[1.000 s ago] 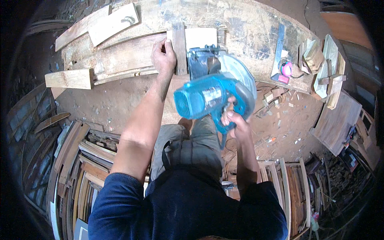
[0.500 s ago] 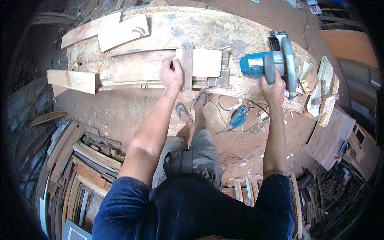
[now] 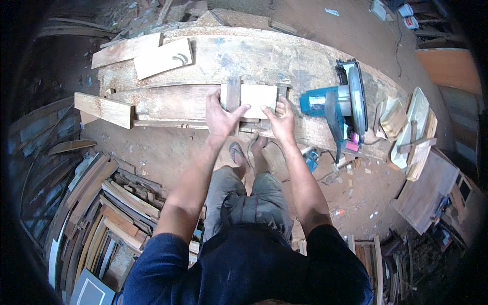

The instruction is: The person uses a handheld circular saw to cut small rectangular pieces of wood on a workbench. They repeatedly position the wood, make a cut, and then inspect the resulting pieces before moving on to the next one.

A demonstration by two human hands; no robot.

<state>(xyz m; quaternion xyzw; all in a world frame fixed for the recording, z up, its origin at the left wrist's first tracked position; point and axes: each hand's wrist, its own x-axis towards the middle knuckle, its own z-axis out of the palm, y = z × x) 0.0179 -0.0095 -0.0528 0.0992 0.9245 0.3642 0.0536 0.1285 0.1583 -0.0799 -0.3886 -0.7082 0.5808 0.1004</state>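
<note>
My left hand grips the left end of a pale square board and the dark wooden strip lying across its left part, its thumb near the strip's lower portion. My right hand holds the board's right end, thumb pressed on the near edge. These pieces lie on a long plank on the workbench. The teal circular saw rests on the bench to the right of my right hand, with nobody holding it. A pink tape measure is partly hidden beneath it.
Boards lie at the back left, another at the left end. Offcuts pile at the right. Below the bench are a second teal tool and cords. Stacked timber stands lower left; a panel leans lower right.
The saw was in my right hand; it now sits on the bench at right. My right hand has moved left onto the pale board. My left hand has spread round the board's left end.
</note>
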